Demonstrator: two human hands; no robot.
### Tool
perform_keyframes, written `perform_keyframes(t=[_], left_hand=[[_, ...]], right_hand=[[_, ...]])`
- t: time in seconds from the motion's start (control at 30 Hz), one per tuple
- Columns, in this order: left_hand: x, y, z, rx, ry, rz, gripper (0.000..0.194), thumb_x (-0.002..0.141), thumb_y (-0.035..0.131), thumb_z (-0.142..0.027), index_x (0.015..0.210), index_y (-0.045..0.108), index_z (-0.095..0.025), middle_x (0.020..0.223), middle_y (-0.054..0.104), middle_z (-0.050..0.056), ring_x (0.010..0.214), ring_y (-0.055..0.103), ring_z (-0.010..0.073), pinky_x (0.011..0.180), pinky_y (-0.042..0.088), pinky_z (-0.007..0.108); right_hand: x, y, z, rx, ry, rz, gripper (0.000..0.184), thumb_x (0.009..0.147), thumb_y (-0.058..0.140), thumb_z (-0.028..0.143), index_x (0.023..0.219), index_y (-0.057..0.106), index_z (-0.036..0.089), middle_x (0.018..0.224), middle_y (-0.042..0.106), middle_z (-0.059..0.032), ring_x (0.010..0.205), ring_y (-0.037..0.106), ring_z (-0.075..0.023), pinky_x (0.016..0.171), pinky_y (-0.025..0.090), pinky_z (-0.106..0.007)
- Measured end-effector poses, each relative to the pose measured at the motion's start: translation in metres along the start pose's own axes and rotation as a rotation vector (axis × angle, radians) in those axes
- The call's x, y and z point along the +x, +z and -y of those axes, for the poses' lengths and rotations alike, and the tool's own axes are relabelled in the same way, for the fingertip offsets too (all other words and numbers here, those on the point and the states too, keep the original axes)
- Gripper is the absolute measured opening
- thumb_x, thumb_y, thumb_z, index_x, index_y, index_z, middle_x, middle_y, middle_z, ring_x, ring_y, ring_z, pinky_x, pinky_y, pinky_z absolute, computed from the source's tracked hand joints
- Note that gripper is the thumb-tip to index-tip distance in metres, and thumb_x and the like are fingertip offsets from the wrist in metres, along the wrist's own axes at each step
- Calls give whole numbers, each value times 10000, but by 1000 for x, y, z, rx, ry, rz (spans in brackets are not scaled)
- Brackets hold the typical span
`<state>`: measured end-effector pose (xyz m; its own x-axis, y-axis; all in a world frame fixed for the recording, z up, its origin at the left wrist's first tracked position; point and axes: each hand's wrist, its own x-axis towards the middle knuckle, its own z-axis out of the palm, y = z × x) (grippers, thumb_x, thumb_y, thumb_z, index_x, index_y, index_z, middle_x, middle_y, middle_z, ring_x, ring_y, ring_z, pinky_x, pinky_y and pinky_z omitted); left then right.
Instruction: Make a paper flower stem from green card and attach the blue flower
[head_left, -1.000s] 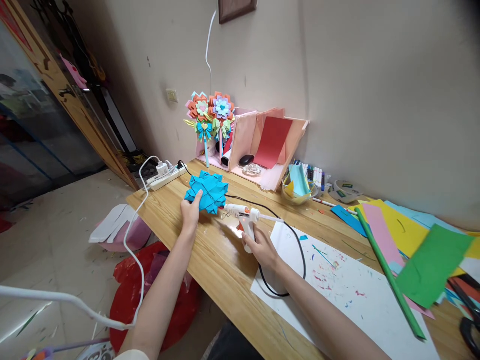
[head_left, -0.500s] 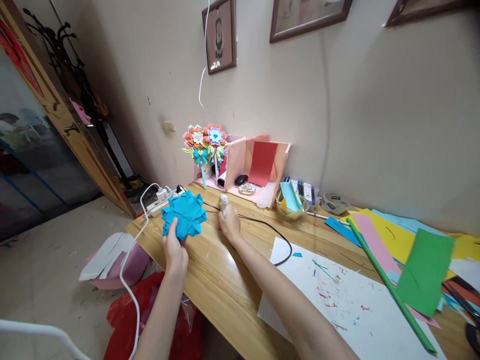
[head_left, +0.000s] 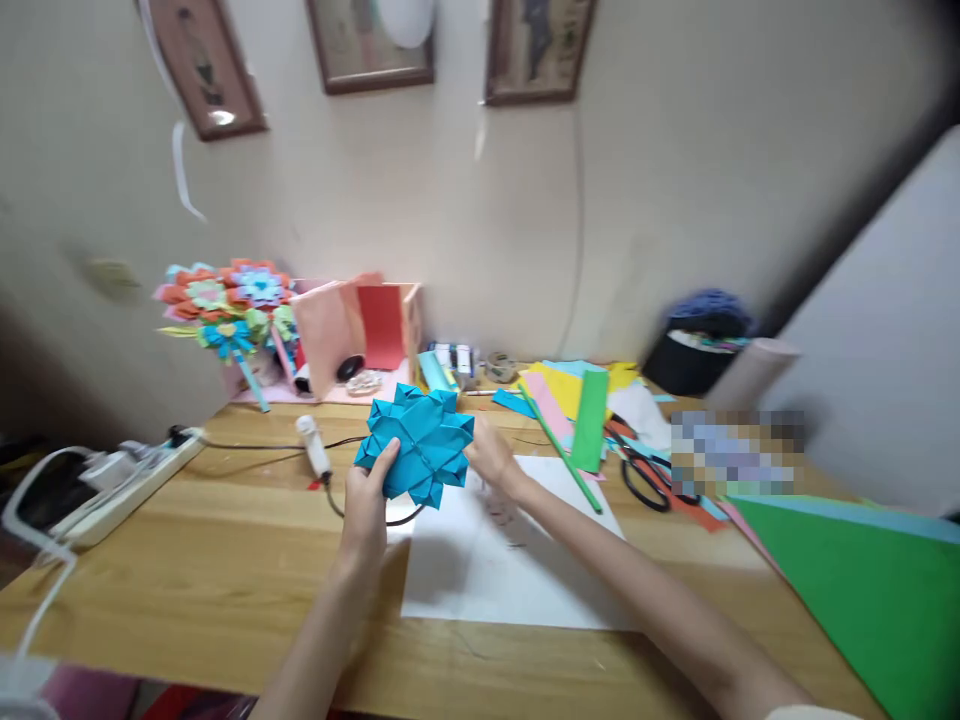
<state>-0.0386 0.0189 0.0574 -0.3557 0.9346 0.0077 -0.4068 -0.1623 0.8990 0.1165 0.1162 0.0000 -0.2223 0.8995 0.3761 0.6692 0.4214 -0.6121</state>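
Observation:
A blue folded-paper flower (head_left: 417, 442) is held up above the wooden table (head_left: 210, 560), over the near edge of a white sheet (head_left: 495, 560). My left hand (head_left: 367, 505) grips its lower left edge, thumb on the front. My right hand (head_left: 491, 458) is closed on its right edge. The white glue gun (head_left: 313, 447) lies on the table just left of the flower, with its black cord running under it. Neither hand touches the gun.
A white power strip (head_left: 120, 480) lies at the table's left end. Paper flowers on sticks (head_left: 229, 300) and a pink organizer (head_left: 352, 330) stand against the wall. Coloured paper sheets (head_left: 592, 415), a green stick (head_left: 559, 450), scissors (head_left: 645, 480) and a large green sheet (head_left: 877, 590) lie to the right.
My right hand has put the glue gun down and moved onto the flower's right edge. The flower has come right, over the white sheet. The view has swung to the right.

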Motion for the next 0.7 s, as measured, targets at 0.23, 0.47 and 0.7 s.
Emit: perform_keyframes(t=[0.23,0.47,0.7], left_hand=[[37,64,58,-77,-216,49,225,703,620,-196,926,644,-178,937,691,54,753,663,163,645,547,262],[43,52,76,9,-214,-10,226,705,629,-192,929,646,-162,890,696,65,625,655,139,471,515,193],[51,40,79,-49,-276,-83,190,723,609,-189,908,650,-186,847,698,32,644,654,130,545,546,234]], right_hand=[[-54,-98,-94,-157,474,-141,137,691,568,168,802,490,162,893,562,-137,922,509,-272,784,365,-354],[-65,-106,-109,149,544,-131,65,796,419,214,735,428,194,715,571,-41,661,563,-162,600,412,-271],[-73,-118,-97,850,514,-4,167,771,527,329,800,467,177,771,580,-16,569,514,-72,567,427,-202]])
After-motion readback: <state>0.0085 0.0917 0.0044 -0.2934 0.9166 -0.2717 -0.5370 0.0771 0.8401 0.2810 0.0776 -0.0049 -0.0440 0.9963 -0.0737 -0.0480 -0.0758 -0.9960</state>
